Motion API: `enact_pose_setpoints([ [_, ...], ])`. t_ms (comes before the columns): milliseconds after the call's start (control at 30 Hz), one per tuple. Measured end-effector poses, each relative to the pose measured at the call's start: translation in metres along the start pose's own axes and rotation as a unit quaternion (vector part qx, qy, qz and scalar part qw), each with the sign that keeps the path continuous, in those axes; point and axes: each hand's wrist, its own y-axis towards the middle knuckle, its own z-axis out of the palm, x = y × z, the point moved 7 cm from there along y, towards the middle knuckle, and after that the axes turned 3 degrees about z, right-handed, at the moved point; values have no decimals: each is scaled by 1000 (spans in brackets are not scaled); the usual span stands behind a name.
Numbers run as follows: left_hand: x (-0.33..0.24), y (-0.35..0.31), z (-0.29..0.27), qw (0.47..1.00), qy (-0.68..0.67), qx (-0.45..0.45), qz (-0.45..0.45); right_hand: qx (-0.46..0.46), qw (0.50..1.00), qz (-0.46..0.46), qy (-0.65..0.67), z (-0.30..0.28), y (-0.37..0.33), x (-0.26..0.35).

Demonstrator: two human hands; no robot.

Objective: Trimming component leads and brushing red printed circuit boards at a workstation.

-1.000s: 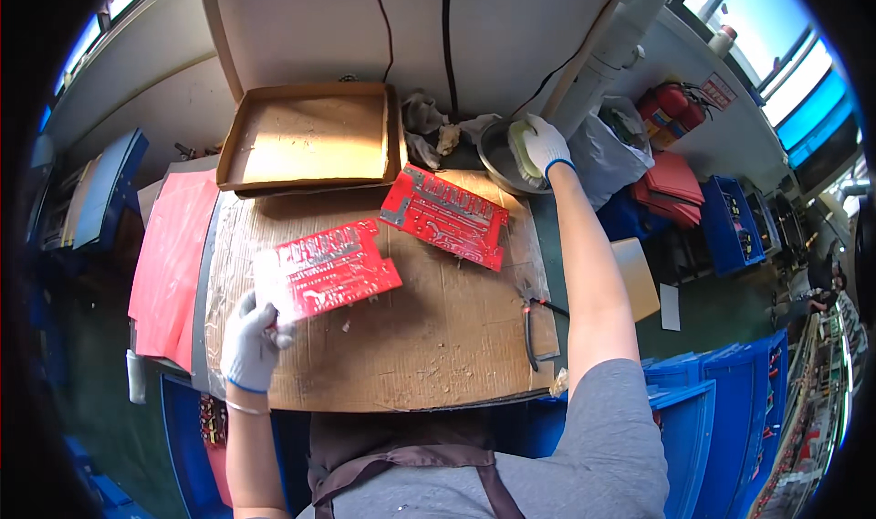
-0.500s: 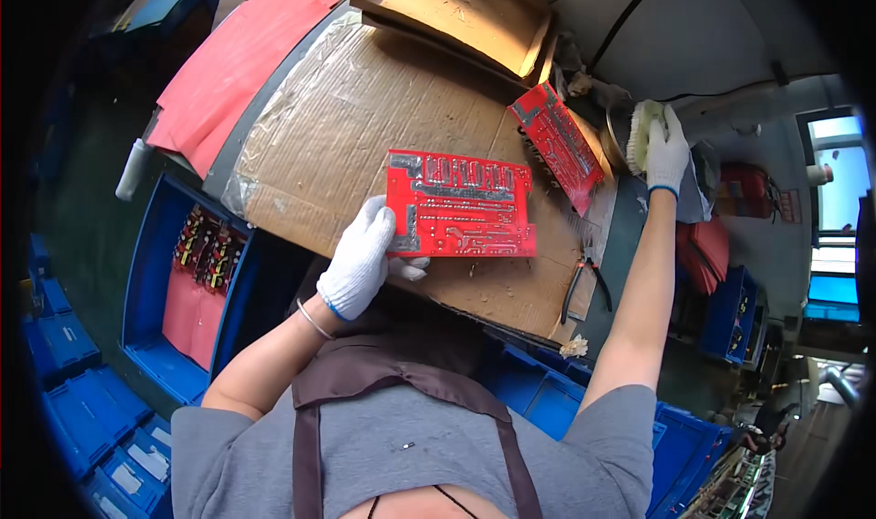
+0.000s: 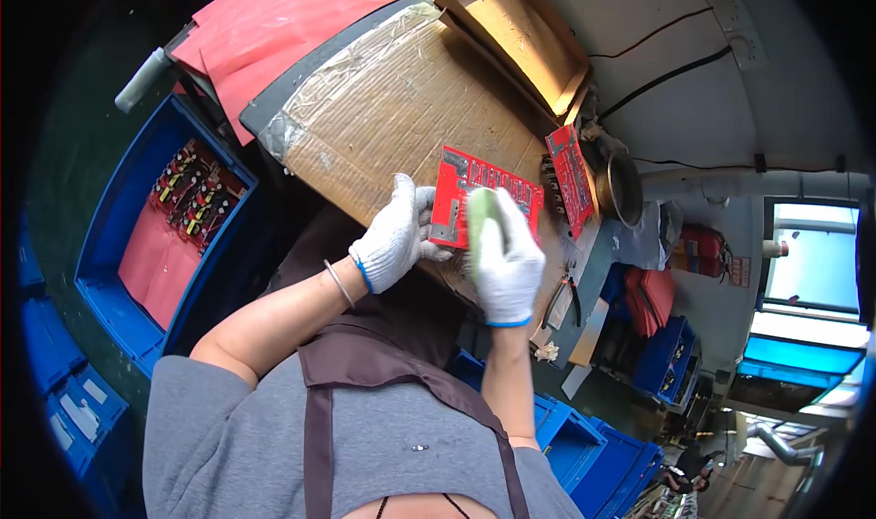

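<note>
My left hand (image 3: 394, 231), in a white knit glove, holds a red circuit board (image 3: 451, 190) by its left edge, fingers partly behind it. The board is tilted, with its soldered side facing me, above a cardboard-covered table (image 3: 365, 126). Gloved too, my right hand (image 3: 511, 268) grips a scrub brush (image 3: 482, 213) with a pale green back. The brush lies over the middle of the board and hides part of it; its bristles are blurred. A second red circuit board (image 3: 570, 179) leans at the table's right side.
Beyond the leaning board stands a round metal bowl (image 3: 624, 188). Black-handled pliers (image 3: 564, 300) lie at the right edge. A cardboard tray (image 3: 511, 31) sits at the back, pink sheets (image 3: 274, 26) at the far left. Below them, a blue bin (image 3: 119, 314) contains populated boards.
My right hand has brought the brush from the bowl at the far right back to the board in my left hand. The view has turned, shifting the surroundings.
</note>
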Motion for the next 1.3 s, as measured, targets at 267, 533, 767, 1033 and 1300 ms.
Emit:
enact_pose_setpoints([
  [267, 3, 4, -10, 999, -27, 20, 0, 15, 994, 92, 54, 4, 30, -26],
  [533, 1, 0, -6, 999, -8, 26, 18, 14, 996, 89, 0, 13, 52, -24],
  [767, 8, 1, -15, 998, 32, -30, 53, 44, 997, -10, -56, 40, 56, 21],
  [1033, -15, -27, -8, 978, 169, 111, 55, 79, 996, -20, -30, 37, 14, 46],
  [1300, -15, -30, 0, 972, 187, 139, 12, -1, 998, 28, -47, -1, 16, -2],
])
